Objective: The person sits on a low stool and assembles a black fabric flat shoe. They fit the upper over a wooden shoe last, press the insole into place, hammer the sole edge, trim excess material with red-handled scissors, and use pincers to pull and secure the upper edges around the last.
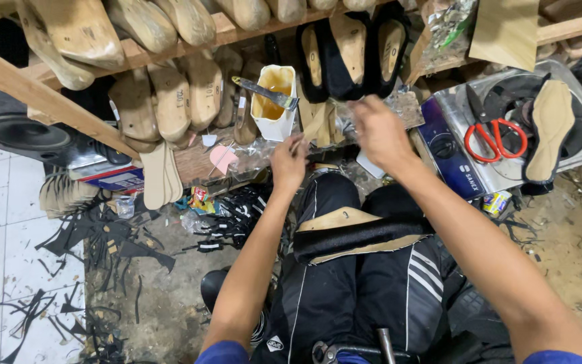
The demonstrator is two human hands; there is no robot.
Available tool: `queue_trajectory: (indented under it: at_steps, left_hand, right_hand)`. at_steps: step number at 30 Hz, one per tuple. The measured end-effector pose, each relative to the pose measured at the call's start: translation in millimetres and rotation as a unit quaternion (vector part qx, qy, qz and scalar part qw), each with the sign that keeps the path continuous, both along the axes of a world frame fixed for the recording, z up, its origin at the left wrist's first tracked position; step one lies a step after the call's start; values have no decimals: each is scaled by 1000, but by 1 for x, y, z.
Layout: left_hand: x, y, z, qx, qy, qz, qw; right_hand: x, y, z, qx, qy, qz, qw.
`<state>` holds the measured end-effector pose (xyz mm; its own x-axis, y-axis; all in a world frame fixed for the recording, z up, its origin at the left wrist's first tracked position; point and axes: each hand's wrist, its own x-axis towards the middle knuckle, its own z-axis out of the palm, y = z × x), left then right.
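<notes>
My left hand (pixel 289 162) and my right hand (pixel 380 132) reach forward over a cluttered low bench, both seen from the back. What the fingers touch is hidden, and I cannot tell whether either holds anything. Just beyond the left hand stands a white pot of yellow glue (pixel 274 101) with a brush resting across its rim. A black shoe upper with tan insoles (pixel 351 54) hangs ahead of my right hand. Across my lap lie tan soles wrapped with black fabric (pixel 358 232).
Wooden shoe lasts (pixel 170 101) fill the shelves at the top left. A metal stove (pixel 520 141) at the right carries red-handled scissors (pixel 496 138) and a tan insole (pixel 548 128). Black scraps (pixel 116 249) litter the floor. A speaker (pixel 15 128) sits at the far left.
</notes>
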<state>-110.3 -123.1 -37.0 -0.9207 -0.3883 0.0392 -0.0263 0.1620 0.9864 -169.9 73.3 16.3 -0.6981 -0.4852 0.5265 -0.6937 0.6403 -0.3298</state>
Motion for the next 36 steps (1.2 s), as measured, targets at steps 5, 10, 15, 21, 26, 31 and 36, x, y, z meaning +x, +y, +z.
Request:
queue_trajectory:
  at_steps: [5,10,15,21,26,31,36]
  left_hand:
    - [101,-19,27,-116,43,-135,983]
    - [204,10,34,-107,77,-226,965]
    - [177,60,8,29,123,-2,992]
    - [114,65,9,121,71,-24,990]
    - [110,65,7,199,48,-56,977]
    - [112,65,0,196,67,-58,976]
    - [112,63,2,200,54,-56,977]
  right_hand:
    - [28,56,32,-302,-238,-46,922]
    - [83,99,35,-515,-373,-77,768]
    - [128,110,18,-588,-361,-38,723]
    - [156,124,3,-603,-333,-69,721]
    - [175,120,-12,-571,-359,-118,729]
    - [182,109,-22,-539,-374,-133,743]
    - [182,101,-26,-526,-361,-138,758]
